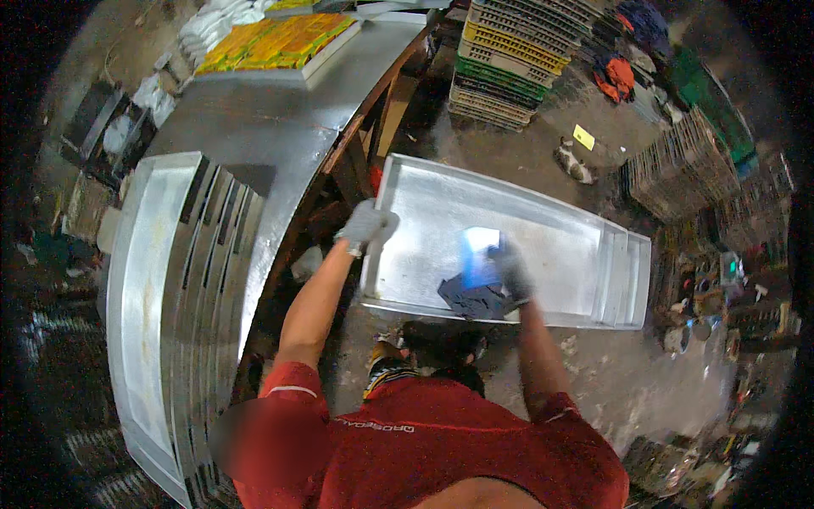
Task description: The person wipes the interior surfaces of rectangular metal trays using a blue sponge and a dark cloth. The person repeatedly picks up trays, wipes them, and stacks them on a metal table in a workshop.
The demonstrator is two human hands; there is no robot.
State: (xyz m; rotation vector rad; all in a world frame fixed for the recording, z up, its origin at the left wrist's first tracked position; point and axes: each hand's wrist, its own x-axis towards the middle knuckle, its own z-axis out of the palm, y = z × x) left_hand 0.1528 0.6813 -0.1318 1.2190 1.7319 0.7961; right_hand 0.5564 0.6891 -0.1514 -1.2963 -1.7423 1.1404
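Observation:
A long shallow metal tray (543,212) lies in front of me, tilted slightly, with more trays' ends (629,276) stepped at its right. My left hand (369,225), in a light grey glove, is closed over the tray's left rim. Inside the tray, my right hand (511,276), in a darker grey glove, is smeared by motion and presses on a crumpled dark cloth (475,299). Beside its fingers shows a blurred blue and white patch (482,254); I cannot tell whether it is a thing or a reflection.
At left, several metal trays (153,297) stand stacked on edge against a metal-topped table (246,119). A tray of yellow-orange packets (280,44) rests at its far end. Stacked plastic crates (509,64) rise beyond. A cat (573,161) is on the floor near another crate stack (682,165).

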